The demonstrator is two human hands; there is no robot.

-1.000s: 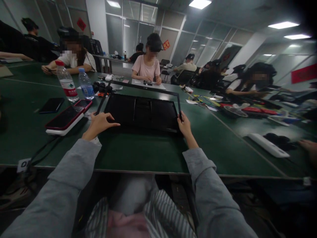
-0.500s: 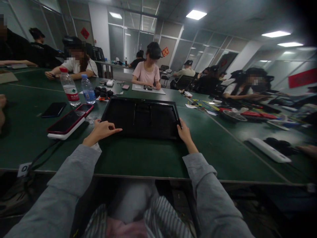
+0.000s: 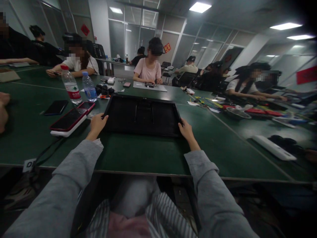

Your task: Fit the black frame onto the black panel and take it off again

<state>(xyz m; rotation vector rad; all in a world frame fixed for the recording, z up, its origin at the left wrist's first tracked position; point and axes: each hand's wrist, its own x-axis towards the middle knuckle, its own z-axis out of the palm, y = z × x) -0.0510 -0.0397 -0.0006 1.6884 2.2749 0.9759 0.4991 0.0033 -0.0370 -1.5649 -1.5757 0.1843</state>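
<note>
A black rectangular panel (image 3: pixel 123 119) with a raised rim lies in front of me on the green table. Two thin upright lines and a recessed shape show in its middle, and a small pale mark sits on its far rim; I cannot tell its exact kind. My left hand (image 3: pixel 98 124) grips the left edge, thumb on top of the rim and fingers mostly hidden behind it. On the opposite side, my right hand (image 3: pixel 186 129) is closed around the right edge, with the thumb over the rim.
Left of the panel are a phone in a red case (image 3: pixel 71 117) on a white block, a dark phone (image 3: pixel 55 107) and two water bottles (image 3: pixel 72 87). A white power strip (image 3: pixel 273 147) lies to the right, cables (image 3: pixel 210 103) farther back. Several people sit around the table.
My left hand's fingers, stretched over the panel's near left corner before, have drawn back and closed on its left edge. My right hand keeps its hold. The view has shifted slightly.
</note>
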